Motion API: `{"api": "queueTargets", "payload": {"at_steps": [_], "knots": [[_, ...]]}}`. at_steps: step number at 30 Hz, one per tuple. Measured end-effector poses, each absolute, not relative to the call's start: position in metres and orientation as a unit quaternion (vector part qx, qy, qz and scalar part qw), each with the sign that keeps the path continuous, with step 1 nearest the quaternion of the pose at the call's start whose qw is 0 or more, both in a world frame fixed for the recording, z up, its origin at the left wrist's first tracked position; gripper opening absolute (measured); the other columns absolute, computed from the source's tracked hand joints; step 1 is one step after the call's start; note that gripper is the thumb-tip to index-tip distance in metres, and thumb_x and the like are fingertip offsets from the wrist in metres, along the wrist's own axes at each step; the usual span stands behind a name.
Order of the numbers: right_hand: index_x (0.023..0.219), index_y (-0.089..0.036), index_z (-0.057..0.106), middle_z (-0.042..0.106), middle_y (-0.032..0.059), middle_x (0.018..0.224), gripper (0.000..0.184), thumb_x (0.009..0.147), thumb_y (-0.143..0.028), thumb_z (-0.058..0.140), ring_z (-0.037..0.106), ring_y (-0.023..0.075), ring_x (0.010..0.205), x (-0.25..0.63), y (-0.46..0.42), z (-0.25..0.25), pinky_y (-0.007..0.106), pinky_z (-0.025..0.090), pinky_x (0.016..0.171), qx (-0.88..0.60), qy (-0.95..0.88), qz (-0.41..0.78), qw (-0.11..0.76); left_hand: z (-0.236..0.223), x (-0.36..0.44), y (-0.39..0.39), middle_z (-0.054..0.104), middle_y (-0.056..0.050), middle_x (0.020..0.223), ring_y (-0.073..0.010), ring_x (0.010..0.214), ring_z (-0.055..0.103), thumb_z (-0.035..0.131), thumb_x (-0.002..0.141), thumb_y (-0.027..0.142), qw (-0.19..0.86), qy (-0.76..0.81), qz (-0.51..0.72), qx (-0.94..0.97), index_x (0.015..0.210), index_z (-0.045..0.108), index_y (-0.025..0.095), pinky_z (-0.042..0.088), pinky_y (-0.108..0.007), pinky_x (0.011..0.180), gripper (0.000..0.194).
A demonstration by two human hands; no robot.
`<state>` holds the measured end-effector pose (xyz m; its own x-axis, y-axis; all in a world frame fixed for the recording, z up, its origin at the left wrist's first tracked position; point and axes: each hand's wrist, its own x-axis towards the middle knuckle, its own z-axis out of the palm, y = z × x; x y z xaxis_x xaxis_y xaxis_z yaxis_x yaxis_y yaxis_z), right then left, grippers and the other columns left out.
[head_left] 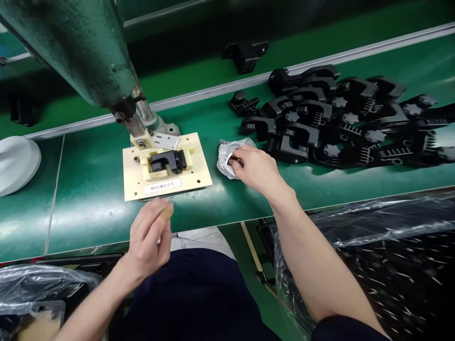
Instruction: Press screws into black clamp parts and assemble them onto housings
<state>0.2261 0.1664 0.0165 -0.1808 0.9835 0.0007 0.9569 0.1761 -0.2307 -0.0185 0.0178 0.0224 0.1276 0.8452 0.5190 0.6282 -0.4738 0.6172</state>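
Note:
My right hand (254,169) reaches into the opening of a small clear plastic bag (225,158) with dark print. Its fingers are pinched together, and what is between the fingertips is hidden. My left hand (151,237) hovers over the bench's front edge, fingers curled in; a yellowish covering or piece shows at one fingertip, and I cannot tell if anything is held. Just beyond it, a black plastic clamp part (170,161) sits in the pale yellow holder of a cream fixture plate (199,166) that bears a white printed label (162,186).
A green press-like machine (81,52) hangs over the fixture. Several black clamp parts (295,142) are heaped at the right of the green bench (199,208). A white round object (17,163) stands at the left. Plastic-lined bins (398,274) flank me below.

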Motion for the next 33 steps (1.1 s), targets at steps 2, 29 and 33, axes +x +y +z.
{"api": "queueTargets", "payload": {"at_steps": [2,29,33], "knots": [[0.093,-0.020,0.070,0.069,0.0077,0.096,0.024,0.083,-0.018,0.048,0.064,0.0264,0.089,0.225,0.171,0.020,0.032,0.042,0.061,-0.640,-0.762,0.087,0.045,0.030,-0.013,0.052,0.067,-0.014,0.119,-0.0290,0.121,0.058,0.049,0.086,0.007,0.019,0.448,0.385,0.807,0.118,0.059,0.017,0.047,-0.051,0.102,0.034],[0.101,-0.013,0.067,0.066,0.0149,0.104,0.026,0.082,-0.014,0.049,0.063,0.0285,0.095,0.219,0.172,0.032,0.034,0.049,0.074,-0.661,-0.738,0.137,0.020,0.046,-0.010,0.138,0.061,-0.021,0.120,-0.0330,0.110,0.055,0.048,0.089,0.017,-0.070,0.438,0.155,0.883,0.119,0.054,0.007,0.047,-0.051,0.097,0.032],[0.099,-0.014,0.068,0.066,0.0144,0.104,0.025,0.082,-0.013,0.050,0.062,0.0285,0.095,0.220,0.172,0.030,0.033,0.047,0.073,-0.667,-0.731,0.140,0.017,0.046,-0.013,0.138,0.062,-0.023,0.118,-0.0336,0.110,0.057,0.048,0.090,0.018,-0.069,0.416,0.129,0.898,0.120,0.052,0.005,0.046,-0.051,0.098,0.033]]}}
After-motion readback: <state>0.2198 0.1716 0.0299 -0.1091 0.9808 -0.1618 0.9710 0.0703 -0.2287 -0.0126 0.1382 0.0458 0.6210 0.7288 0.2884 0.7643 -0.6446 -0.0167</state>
